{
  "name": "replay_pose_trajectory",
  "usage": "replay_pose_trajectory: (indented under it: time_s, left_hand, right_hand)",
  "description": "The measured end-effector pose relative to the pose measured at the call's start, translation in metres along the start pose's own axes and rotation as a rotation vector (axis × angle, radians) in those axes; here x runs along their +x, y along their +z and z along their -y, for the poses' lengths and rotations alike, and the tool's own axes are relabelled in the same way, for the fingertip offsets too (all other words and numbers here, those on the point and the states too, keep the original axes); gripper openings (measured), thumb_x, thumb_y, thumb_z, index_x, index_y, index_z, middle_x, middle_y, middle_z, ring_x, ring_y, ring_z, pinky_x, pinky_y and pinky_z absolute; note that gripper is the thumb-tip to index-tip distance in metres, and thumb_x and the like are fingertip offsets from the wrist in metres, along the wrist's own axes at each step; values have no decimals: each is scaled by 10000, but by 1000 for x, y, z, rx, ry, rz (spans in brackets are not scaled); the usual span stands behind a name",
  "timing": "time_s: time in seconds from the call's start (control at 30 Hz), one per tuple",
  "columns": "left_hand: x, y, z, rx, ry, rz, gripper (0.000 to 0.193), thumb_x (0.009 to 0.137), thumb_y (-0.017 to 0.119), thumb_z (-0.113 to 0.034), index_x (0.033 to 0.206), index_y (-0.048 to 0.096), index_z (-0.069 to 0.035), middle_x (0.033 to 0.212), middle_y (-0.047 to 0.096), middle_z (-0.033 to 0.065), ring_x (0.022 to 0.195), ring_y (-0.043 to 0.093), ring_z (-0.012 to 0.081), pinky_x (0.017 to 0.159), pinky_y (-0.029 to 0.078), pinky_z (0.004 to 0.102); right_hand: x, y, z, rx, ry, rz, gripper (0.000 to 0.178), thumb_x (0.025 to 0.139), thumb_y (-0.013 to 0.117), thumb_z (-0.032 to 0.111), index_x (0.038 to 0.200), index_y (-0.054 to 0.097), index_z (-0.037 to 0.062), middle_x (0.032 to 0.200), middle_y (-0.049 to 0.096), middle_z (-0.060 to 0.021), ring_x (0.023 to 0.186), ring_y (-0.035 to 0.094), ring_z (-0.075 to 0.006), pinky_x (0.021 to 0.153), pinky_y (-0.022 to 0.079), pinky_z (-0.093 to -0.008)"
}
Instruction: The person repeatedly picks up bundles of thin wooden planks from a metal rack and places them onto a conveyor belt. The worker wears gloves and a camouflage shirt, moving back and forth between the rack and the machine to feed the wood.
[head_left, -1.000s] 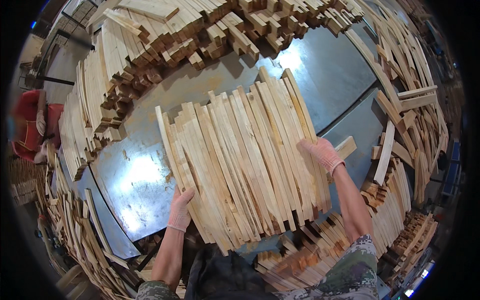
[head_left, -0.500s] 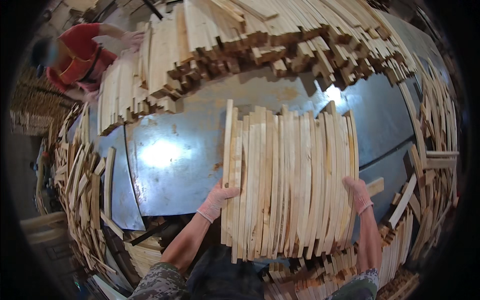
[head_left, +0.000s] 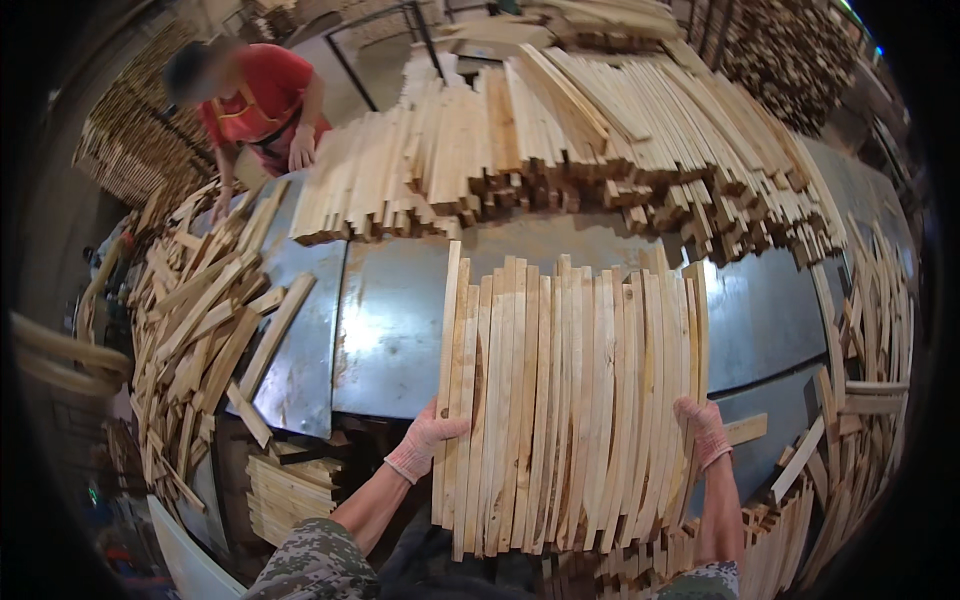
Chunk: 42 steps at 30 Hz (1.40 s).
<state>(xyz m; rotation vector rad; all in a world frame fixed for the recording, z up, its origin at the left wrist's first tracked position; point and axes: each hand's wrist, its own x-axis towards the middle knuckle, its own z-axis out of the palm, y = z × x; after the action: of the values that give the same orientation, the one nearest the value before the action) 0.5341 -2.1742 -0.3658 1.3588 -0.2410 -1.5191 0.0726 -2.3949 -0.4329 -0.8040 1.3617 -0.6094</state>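
A wide row of pale wooden strips (head_left: 570,400), packed side by side, hangs lengthwise in front of me between my two hands. My left hand (head_left: 430,440), in a pinkish knit glove, grips the row's left edge with the thumb over the front of the outer strips. At the right edge, my right hand (head_left: 708,430), gloved alike, presses inward, its fingers partly hidden behind the wood. The strips' top ends are uneven, and the leftmost one sticks up highest. Beneath and beyond them lies a grey metal tabletop (head_left: 385,370).
Across the table's far side runs a long stack of strips (head_left: 450,150). Loose strips (head_left: 200,340) lie jumbled at left, with more strips (head_left: 865,320) at right. A person in red (head_left: 265,90) stands at the far left. Low at left sits another stack (head_left: 290,490).
My view has tilted up and swung left, showing more of the room. The strips remain between my hands. The person in red has straightened up, hands off the far stack.
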Motion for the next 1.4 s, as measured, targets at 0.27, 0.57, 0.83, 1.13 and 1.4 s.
replay_pose_trajectory:
  time_s: [0.27, 0.57, 0.83, 1.13, 1.4]
  left_hand:
    - [-174, -88, 9, -134, 300, -193, 810, 836, 866, -127, 1552, 491, -71, 1367, 663, 77, 1215, 652, 204, 1063, 532, 403]
    - [-426, -187, 115, -334, 647, -536, 792, 825, 879, -90, 1531, 520, -82, 1256, 697, 38, 1110, 661, 160, 1008, 540, 359]
    - [-692, -219, 271, -582, 844, -911, 723, 838, 855, -137, 1498, 564, -114, 1193, 694, 15, 1042, 658, 134, 951, 547, 322]
    - [-866, -208, 434, -829, 975, -1349, 706, 866, 810, -157, 1512, 547, -55, 1282, 699, 88, 1149, 677, 201, 1021, 559, 368]
    - [-963, -233, 512, -1054, 803, -1431, 584, 897, 797, -195, 1382, 601, 65, 1224, 704, 140, 1097, 704, 229, 950, 597, 391]
  right_hand:
    - [-90, 140, 79, -166, -180, 293, 240, 861, 782, 260, 930, 730, 35, 783, 671, -11, 673, 617, -140, 621, 495, -322]
    - [-237, 328, 62, -332, -473, 704, 264, 874, 758, 325, 812, 671, 84, 709, 577, 44, 622, 539, -99, 579, 418, -302]
    - [-494, 503, -30, -641, -464, 1194, 258, 883, 793, 341, 808, 671, 126, 675, 543, 69, 584, 487, -70, 540, 327, -279]
    - [-711, 653, -212, -799, -208, 1668, 418, 871, 836, 284, 1160, 753, -6, 1016, 765, -69, 895, 740, -202, 795, 591, -370]
    - [-816, 726, -356, -1257, -200, 1718, 338, 894, 840, 265, 1051, 759, -23, 946, 755, -120, 789, 738, -256, 672, 597, -471]
